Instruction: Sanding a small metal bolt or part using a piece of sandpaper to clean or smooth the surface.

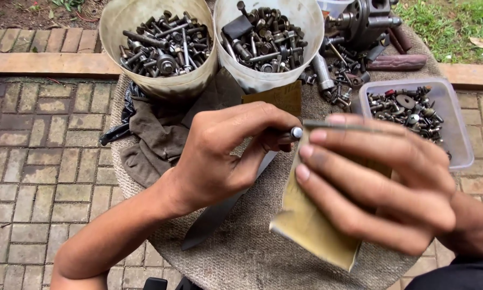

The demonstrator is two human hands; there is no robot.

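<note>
Hands met over round carpeted surface [252, 252]: small metal pin [294, 132] pinched at left hand [225, 150] fingertips; tan sandpaper sheet [311, 220] gripped by right hand [381, 182], folded round pin's far end. Step judged: rubbing pin clean. Next move judged to call for steady pinch, turning of pin inside paper. Sandpaper matte, creased; pin bright, round-headed. Beyond: dark flat blade [214, 217], crumpled brown rag [155, 134], two grimy buckets [161, 80] [268, 75] of greasy bolts, clear tray [456, 139] of small parts.
</note>
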